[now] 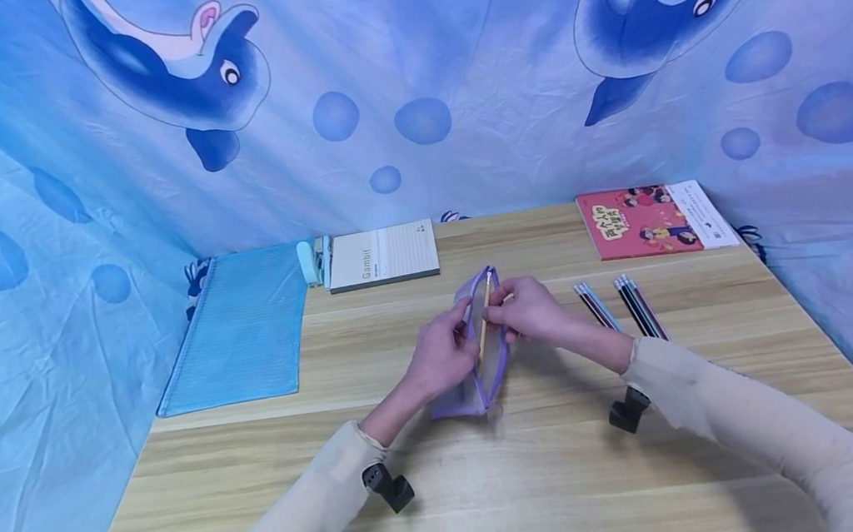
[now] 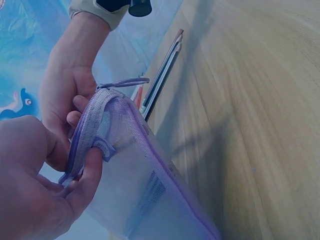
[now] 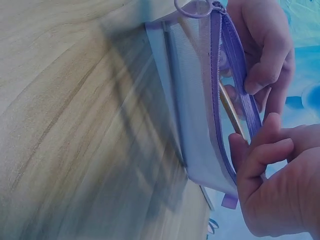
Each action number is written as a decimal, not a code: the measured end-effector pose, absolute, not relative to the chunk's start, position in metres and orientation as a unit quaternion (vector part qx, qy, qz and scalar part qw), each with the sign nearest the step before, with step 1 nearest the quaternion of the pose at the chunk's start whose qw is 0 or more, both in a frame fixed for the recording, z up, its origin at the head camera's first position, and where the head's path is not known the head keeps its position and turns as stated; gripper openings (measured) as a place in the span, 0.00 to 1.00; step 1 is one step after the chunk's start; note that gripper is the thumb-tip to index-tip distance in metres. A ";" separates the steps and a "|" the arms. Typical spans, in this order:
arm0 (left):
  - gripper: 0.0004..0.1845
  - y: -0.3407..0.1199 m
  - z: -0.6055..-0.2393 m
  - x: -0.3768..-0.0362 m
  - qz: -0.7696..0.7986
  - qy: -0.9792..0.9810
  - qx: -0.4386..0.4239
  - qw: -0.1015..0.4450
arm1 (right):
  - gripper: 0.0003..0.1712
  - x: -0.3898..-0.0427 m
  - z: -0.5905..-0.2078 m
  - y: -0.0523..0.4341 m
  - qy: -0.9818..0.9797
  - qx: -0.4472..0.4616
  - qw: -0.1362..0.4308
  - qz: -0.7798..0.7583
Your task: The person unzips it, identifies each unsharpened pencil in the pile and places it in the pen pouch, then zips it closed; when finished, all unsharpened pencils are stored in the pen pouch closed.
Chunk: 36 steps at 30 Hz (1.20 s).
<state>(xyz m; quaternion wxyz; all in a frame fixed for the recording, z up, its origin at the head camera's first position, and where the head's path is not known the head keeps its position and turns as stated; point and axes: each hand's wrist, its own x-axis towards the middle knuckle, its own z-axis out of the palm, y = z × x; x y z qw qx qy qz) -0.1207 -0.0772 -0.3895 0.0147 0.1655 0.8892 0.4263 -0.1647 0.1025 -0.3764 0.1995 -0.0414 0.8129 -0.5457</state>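
A purple mesh pencil case (image 1: 458,400) stands tilted on the table, its zipped mouth spread open. The left hand (image 1: 443,355) grips one edge of that mouth; in the left wrist view its thumb presses near a small purple tab (image 2: 103,148). Inside the opening lies a yellow pencil (image 3: 231,112), slanting along the case. The right hand (image 1: 531,309) pinches the pencil at the mouth, with other fingers against the far edge of the case. A purple ring (image 3: 194,9) hangs at the zip's end. The pencil's lower part is partly hidden by the left fingers.
Right of the hands lie two groups of pencils, one nearer (image 1: 598,307) and one farther right (image 1: 640,308). A red book (image 1: 642,232) is at the back right. Behind on the left are a notebook (image 1: 403,255), a mint stapler (image 1: 309,263) and a blue zip folder (image 1: 239,331).
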 end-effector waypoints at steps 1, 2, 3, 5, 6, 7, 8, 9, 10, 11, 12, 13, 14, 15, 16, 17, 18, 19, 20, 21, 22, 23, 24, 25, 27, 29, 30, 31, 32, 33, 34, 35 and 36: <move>0.36 -0.077 -0.390 -0.121 0.426 0.889 0.166 0.015 | 0.12 -0.165 -0.376 0.102 0.816 -0.043 0.197 -0.542; 0.36 -0.077 -0.390 -0.121 0.427 0.889 0.165 0.015 | 0.13 -0.165 -0.376 0.102 0.818 -0.044 0.196 -0.539; 0.36 -0.077 -0.390 -0.121 0.427 0.889 0.165 0.016 | 0.13 -0.164 -0.376 0.102 0.820 -0.046 0.195 -0.536; 0.37 -0.078 -0.389 -0.121 0.428 0.889 0.164 0.017 | 0.15 -0.164 -0.375 0.102 0.823 -0.052 0.194 -0.531; 0.37 -0.078 -0.389 -0.120 0.429 0.888 0.163 0.018 | 0.16 -0.164 -0.374 0.102 0.824 -0.055 0.195 -0.530; 0.37 -0.078 -0.389 -0.120 0.431 0.887 0.163 0.020 | 0.17 -0.164 -0.374 0.103 0.823 -0.059 0.196 -0.530; 0.37 -0.078 -0.389 -0.120 0.432 0.887 0.163 0.020 | 0.18 -0.163 -0.373 0.103 0.822 -0.062 0.197 -0.530; 0.37 -0.078 -0.389 -0.120 0.432 0.887 0.163 0.020 | 0.19 -0.163 -0.373 0.104 0.822 -0.066 0.195 -0.531; 0.37 -0.078 -0.389 -0.119 0.432 0.887 0.163 0.020 | 0.19 -0.163 -0.373 0.105 0.821 -0.070 0.193 -0.532; 0.37 -0.078 -0.388 -0.119 0.433 0.886 0.164 0.019 | 0.19 -0.163 -0.372 0.107 0.820 -0.075 0.188 -0.536; 0.37 -0.078 -0.389 -0.119 0.434 0.886 0.164 0.019 | 0.19 -0.163 -0.372 0.109 0.818 -0.078 0.184 -0.539; 0.37 -0.078 -0.389 -0.119 0.436 0.885 0.165 0.018 | 0.20 -0.164 -0.371 0.113 0.818 -0.081 0.179 -0.541; 0.37 -0.079 -0.389 -0.119 0.437 0.884 0.166 0.016 | 0.19 -0.164 -0.370 0.117 0.819 -0.082 0.174 -0.541; 0.37 -0.079 -0.389 -0.119 0.440 0.882 0.167 0.015 | 0.19 -0.165 -0.370 0.121 0.819 -0.080 0.170 -0.542; 0.37 -0.079 -0.389 -0.119 0.442 0.881 0.168 0.014 | 0.20 -0.166 -0.368 0.127 0.822 -0.077 0.168 -0.539; 0.37 -0.079 -0.389 -0.119 0.443 0.880 0.169 0.013 | 0.20 -0.167 -0.367 0.133 0.824 -0.074 0.167 -0.536; 0.38 -0.079 -0.389 -0.119 0.445 0.879 0.170 0.012 | 0.20 -0.168 -0.366 0.141 0.827 -0.070 0.167 -0.533; 0.38 -0.079 -0.389 -0.119 0.445 0.879 0.171 0.011 | 0.21 -0.169 -0.365 0.149 0.830 -0.065 0.168 -0.528; 0.38 -0.079 -0.389 -0.119 0.446 0.878 0.172 0.011 | 0.21 -0.171 -0.363 0.157 0.835 -0.060 0.169 -0.521; 0.38 -0.079 -0.389 -0.120 0.446 0.878 0.172 0.012 | 0.21 -0.172 -0.363 0.166 0.838 -0.057 0.171 -0.515; 0.38 -0.080 -0.388 -0.120 0.445 0.879 0.173 0.012 | 0.20 -0.174 -0.362 0.175 0.843 -0.056 0.172 -0.506; 0.38 -0.080 -0.388 -0.120 0.445 0.879 0.172 0.013 | 0.20 -0.175 -0.362 0.184 0.848 -0.057 0.173 -0.499; 0.38 -0.080 -0.388 -0.120 0.445 0.879 0.172 0.014 | 0.20 -0.177 -0.361 0.192 0.852 -0.058 0.176 -0.489; 0.38 -0.080 -0.388 -0.120 0.446 0.879 0.171 0.014 | 0.20 -0.178 -0.361 0.200 0.858 -0.060 0.178 -0.478; 0.38 -0.081 -0.387 -0.120 0.444 0.879 0.170 0.014 | 0.20 -0.179 -0.362 0.215 0.867 -0.066 0.180 -0.459; 0.38 -0.081 -0.387 -0.119 0.444 0.879 0.170 0.014 | 0.20 -0.180 -0.363 0.227 0.876 -0.070 0.181 -0.441; 0.38 -0.081 -0.387 -0.119 0.444 0.880 0.170 0.014 | 0.19 -0.181 -0.364 0.233 0.880 -0.071 0.182 -0.433; 0.38 -0.081 -0.388 -0.119 0.444 0.880 0.171 0.015 | 0.19 -0.181 -0.366 0.238 0.883 -0.072 0.183 -0.426; 0.38 -0.081 -0.388 -0.119 0.443 0.880 0.170 0.015 | 0.18 -0.181 -0.367 0.243 0.886 -0.072 0.186 -0.418; 0.38 -0.082 -0.388 -0.120 0.442 0.880 0.171 0.015 | 0.17 -0.181 -0.369 0.247 0.891 -0.072 0.187 -0.408; 0.37 -0.082 -0.388 -0.120 0.441 0.881 0.171 0.015 | 0.16 -0.180 -0.371 0.252 0.895 -0.072 0.188 -0.398; 0.37 -0.082 -0.389 -0.120 0.440 0.881 0.171 0.015 | 0.15 -0.180 -0.372 0.256 0.899 -0.072 0.191 -0.387; 0.37 -0.082 -0.389 -0.120 0.439 0.882 0.171 0.015 | 0.14 -0.179 -0.374 0.259 0.903 -0.072 0.193 -0.378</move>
